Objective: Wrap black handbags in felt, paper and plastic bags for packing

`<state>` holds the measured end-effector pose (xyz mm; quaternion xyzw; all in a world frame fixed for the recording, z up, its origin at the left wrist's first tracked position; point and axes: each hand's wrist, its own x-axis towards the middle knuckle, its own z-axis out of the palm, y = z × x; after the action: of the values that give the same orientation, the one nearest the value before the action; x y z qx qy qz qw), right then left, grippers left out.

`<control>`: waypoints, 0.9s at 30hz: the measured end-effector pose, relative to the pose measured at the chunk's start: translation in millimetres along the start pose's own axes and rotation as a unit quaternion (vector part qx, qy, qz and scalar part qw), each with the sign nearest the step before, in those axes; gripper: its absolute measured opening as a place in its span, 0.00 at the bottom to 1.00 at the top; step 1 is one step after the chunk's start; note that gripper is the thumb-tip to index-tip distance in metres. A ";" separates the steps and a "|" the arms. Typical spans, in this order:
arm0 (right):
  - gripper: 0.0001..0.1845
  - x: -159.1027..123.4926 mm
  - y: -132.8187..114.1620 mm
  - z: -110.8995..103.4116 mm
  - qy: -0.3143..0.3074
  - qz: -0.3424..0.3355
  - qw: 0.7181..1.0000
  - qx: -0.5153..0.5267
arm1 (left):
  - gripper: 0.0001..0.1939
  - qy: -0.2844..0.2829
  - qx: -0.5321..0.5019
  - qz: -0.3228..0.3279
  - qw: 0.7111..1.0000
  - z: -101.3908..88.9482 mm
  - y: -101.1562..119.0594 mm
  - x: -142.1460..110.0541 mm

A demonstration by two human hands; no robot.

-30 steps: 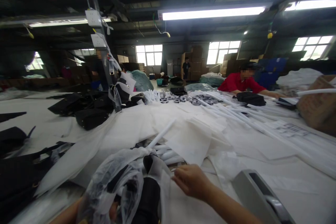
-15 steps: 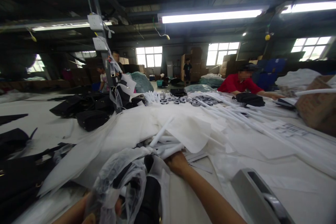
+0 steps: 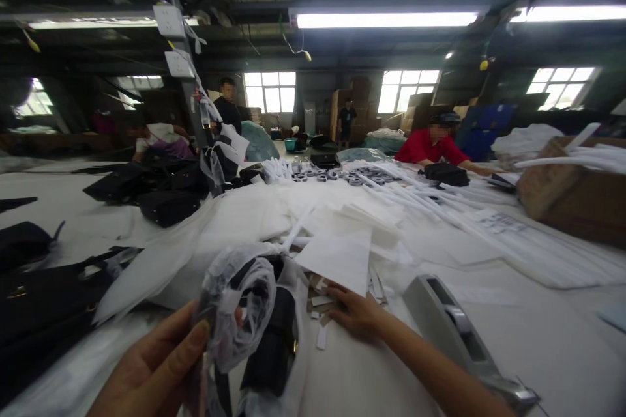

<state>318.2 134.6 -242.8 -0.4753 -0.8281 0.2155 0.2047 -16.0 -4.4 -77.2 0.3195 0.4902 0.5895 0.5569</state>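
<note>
My left hand [image 3: 163, 361] pinches a black strap wrapped in clear plastic [image 3: 239, 322], its thumb on the near side. Right beside it lies a black bag [image 3: 271, 345] in a clear plastic cover, with a small gold-coloured fitting at its side. My right hand [image 3: 359, 313] reaches palm down among small grey and white card pieces [image 3: 321, 303], its fingers stretched and apart. A white sheet [image 3: 340, 254] overhangs these pieces. Close to the right forearm stands a grey tape dispenser [image 3: 450, 326].
Black bags [image 3: 171, 205] lie at the left by a metal post [image 3: 193, 104]. White tubes [image 3: 430, 212] and grey rings [image 3: 366, 174] spread over the table. A cardboard box [image 3: 572, 202] stands at the right. A co-worker in red [image 3: 423, 146] leans over the far side.
My right hand has drawn back from the white tubes down to the card pieces. My left hand has risen with the wrapped strap. A white sheet now covers part of the tubes.
</note>
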 end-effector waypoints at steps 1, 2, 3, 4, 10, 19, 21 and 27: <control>0.29 -11.7 -1.9 -3.4 -0.004 -0.004 1.000 -0.004 | 0.29 -0.010 -0.003 -0.011 1.000 -0.9 -0.3 0.6; 0.29 -21.4 -3.9 -6.5 -0.010 -0.012 1.000 -0.006 | 0.28 -0.020 -0.004 -0.021 1.000 -1.2 -0.5 0.8; 0.28 -29.0 -5.7 -9.3 -0.014 -0.018 1.000 -0.006 | 0.28 -0.031 -0.001 -0.029 0.999 -0.6 -0.4 0.5; 0.26 -34.9 -7.2 -11.5 -0.013 -0.019 1.000 -0.007 | 0.27 -0.042 0.005 -0.033 0.999 0.9 0.0 -0.4; 0.25 -52.7 -10.8 -9.3 0.077 0.054 0.995 -0.037 | 0.29 -0.076 0.010 -0.003 0.997 18.8 3.6 -8.6; 0.16 -53.4 -19.6 -6.3 0.019 0.057 0.989 -0.136 | 0.24 -0.160 0.048 0.022 0.986 38.5 9.5 -14.6; 0.15 -51.4 -21.1 -10.7 0.020 0.062 0.986 -0.153 | 0.21 -0.176 0.045 0.025 0.983 43.7 11.3 -16.7; 0.13 -58.3 -25.3 -18.4 0.022 0.033 0.989 -0.143 | 0.20 -0.214 0.068 0.060 0.973 50.9 12.1 -19.0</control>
<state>337.6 75.1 -221.5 -0.5312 -0.8297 0.0908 0.1457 30.1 -10.4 -46.6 0.5043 0.3784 0.5052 0.5893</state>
